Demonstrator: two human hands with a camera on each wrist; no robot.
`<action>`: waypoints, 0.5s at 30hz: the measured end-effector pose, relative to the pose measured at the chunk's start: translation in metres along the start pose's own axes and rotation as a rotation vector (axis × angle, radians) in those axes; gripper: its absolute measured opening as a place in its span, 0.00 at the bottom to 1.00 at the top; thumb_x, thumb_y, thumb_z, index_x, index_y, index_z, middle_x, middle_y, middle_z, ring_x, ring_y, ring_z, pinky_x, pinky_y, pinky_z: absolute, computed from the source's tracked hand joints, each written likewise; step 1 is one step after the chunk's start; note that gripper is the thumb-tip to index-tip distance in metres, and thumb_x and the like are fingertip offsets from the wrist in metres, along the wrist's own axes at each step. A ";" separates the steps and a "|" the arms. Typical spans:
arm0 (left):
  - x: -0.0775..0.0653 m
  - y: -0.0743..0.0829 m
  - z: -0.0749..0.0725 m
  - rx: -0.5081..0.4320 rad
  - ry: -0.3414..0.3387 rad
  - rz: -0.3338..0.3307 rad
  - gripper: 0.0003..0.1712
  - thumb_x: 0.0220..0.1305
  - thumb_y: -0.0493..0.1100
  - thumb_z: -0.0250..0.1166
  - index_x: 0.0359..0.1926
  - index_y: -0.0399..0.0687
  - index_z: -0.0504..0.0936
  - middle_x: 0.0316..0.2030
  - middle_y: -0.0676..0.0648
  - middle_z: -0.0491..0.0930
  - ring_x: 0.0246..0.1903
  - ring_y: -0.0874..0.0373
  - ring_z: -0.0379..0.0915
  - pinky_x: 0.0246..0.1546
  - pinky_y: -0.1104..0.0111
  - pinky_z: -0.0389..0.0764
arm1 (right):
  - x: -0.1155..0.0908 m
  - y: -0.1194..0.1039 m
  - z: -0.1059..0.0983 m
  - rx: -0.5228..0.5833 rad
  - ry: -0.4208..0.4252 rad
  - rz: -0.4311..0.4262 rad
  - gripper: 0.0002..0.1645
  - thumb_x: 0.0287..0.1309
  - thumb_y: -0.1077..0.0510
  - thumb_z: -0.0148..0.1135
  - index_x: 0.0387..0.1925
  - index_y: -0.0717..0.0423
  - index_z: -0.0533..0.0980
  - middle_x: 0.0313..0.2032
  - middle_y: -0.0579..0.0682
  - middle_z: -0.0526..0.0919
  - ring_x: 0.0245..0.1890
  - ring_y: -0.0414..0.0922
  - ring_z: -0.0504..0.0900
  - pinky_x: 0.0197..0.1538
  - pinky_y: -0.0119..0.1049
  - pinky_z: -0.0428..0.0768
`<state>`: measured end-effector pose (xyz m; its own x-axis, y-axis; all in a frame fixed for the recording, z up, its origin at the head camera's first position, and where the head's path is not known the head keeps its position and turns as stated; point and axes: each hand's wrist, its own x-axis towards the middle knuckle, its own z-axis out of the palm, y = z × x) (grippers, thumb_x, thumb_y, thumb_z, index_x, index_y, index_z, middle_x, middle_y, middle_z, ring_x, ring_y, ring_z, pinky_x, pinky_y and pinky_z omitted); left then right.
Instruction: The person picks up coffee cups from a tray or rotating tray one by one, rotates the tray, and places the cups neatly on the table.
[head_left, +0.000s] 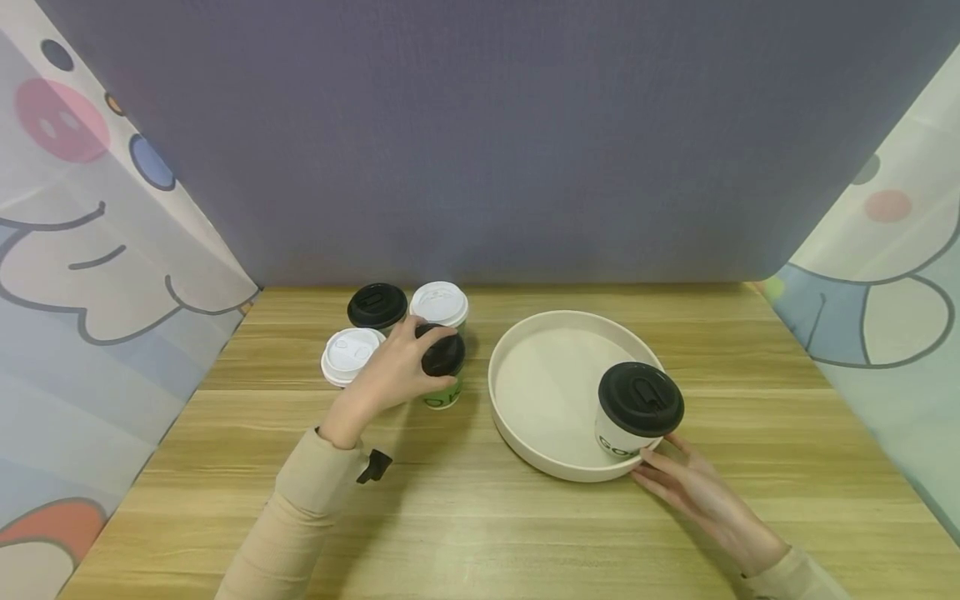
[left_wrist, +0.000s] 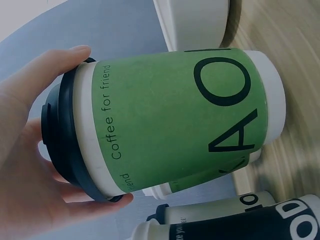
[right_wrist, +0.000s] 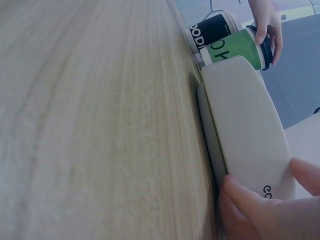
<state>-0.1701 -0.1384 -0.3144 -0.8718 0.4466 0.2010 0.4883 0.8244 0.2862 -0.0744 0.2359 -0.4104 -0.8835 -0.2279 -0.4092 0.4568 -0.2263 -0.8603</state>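
Observation:
My left hand (head_left: 401,362) reaches over a green paper coffee cup (left_wrist: 160,120) and grips it by its black lid (left_wrist: 62,135), thumb on one side and fingers on the other. In the right wrist view that cup leans a little beside a dark cup (right_wrist: 212,31). My right hand (head_left: 697,492) holds the near right rim of a round cream tray (head_left: 525,454), with fingers at its outer wall. Inside the tray, close to that hand, stands a white cup with a black lid (head_left: 641,400).
Around the green cup stand a black-lidded cup (head_left: 377,306) and two white-lidded cups, one behind (head_left: 439,302) and one to the left (head_left: 351,354). A grey panel (head_left: 510,150) rises behind the wooden table (head_left: 465,517); printed curtains (head_left: 112,233) hang at both sides.

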 end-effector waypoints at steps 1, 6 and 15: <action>0.000 -0.001 0.001 0.002 0.000 0.002 0.39 0.41 0.56 0.70 0.57 0.53 0.70 0.51 0.34 0.62 0.50 0.39 0.62 0.38 0.49 0.73 | 0.000 0.000 0.000 -0.002 0.001 0.001 0.50 0.61 0.63 0.47 0.62 0.61 0.18 0.57 0.66 0.47 0.45 0.40 0.74 0.56 0.37 0.67; 0.000 -0.003 0.004 0.005 0.001 0.002 0.38 0.42 0.55 0.70 0.57 0.52 0.70 0.51 0.33 0.62 0.49 0.38 0.63 0.38 0.49 0.73 | -0.001 -0.001 0.001 -0.012 0.007 0.005 0.50 0.61 0.62 0.47 0.62 0.61 0.18 0.57 0.66 0.48 0.44 0.40 0.74 0.55 0.37 0.67; 0.000 -0.004 0.008 0.014 -0.005 -0.005 0.38 0.41 0.56 0.70 0.56 0.54 0.70 0.53 0.33 0.61 0.50 0.37 0.63 0.39 0.48 0.73 | -0.002 -0.001 0.002 -0.013 0.014 0.009 0.51 0.61 0.62 0.48 0.62 0.61 0.18 0.57 0.66 0.48 0.44 0.40 0.74 0.56 0.37 0.67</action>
<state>-0.1719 -0.1387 -0.3228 -0.8747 0.4440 0.1943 0.4830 0.8316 0.2743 -0.0729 0.2346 -0.4078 -0.8809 -0.2161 -0.4210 0.4633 -0.2121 -0.8604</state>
